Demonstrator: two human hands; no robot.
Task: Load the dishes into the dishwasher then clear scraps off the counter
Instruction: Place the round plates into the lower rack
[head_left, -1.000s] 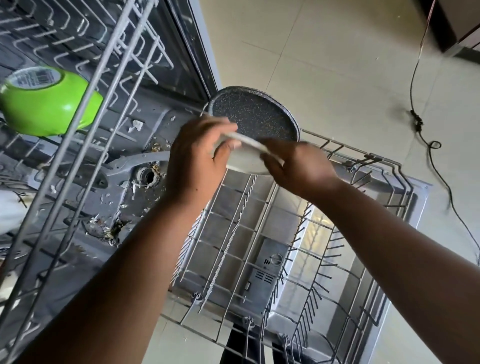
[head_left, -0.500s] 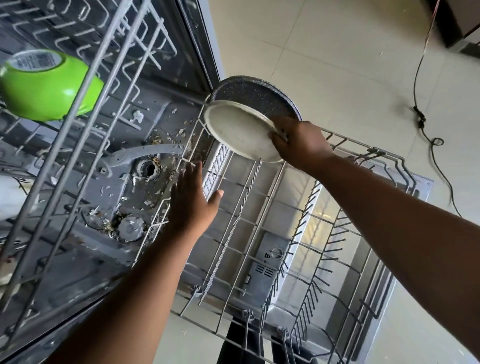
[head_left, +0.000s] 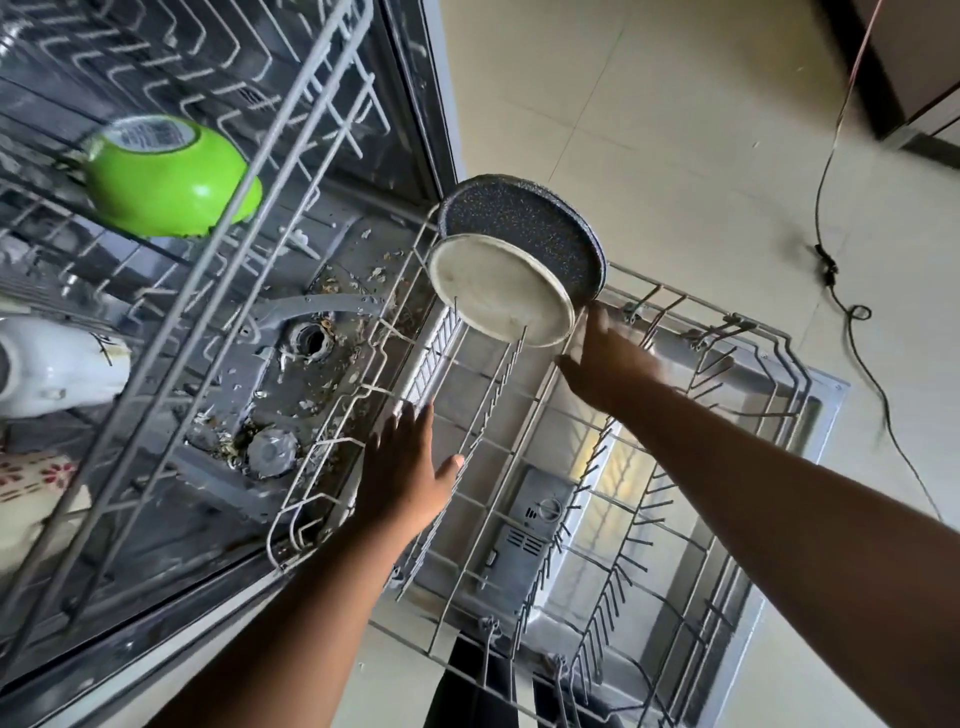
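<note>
As hands (head_left: 608, 358) hover | plates (head_left: 498, 291) racked | bowl (head_left: 171, 176) above

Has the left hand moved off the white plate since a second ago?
Yes. The left hand has dropped away from the white plate, toward the near side of the lower rack.

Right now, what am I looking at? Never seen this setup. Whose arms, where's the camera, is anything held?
No machine arms here: a person wears one wide-angle camera on the head, looking down at their own hands. Below is an open dishwasher with the lower rack pulled out over the door. A white plate stands on edge between the rack's prongs, with a dark speckled plate right behind it. The right hand is beside the white plate's rim, fingers spread, gripping nothing. The left hand hovers open over the rack. A green bowl sits upside down in the upper rack.
</note>
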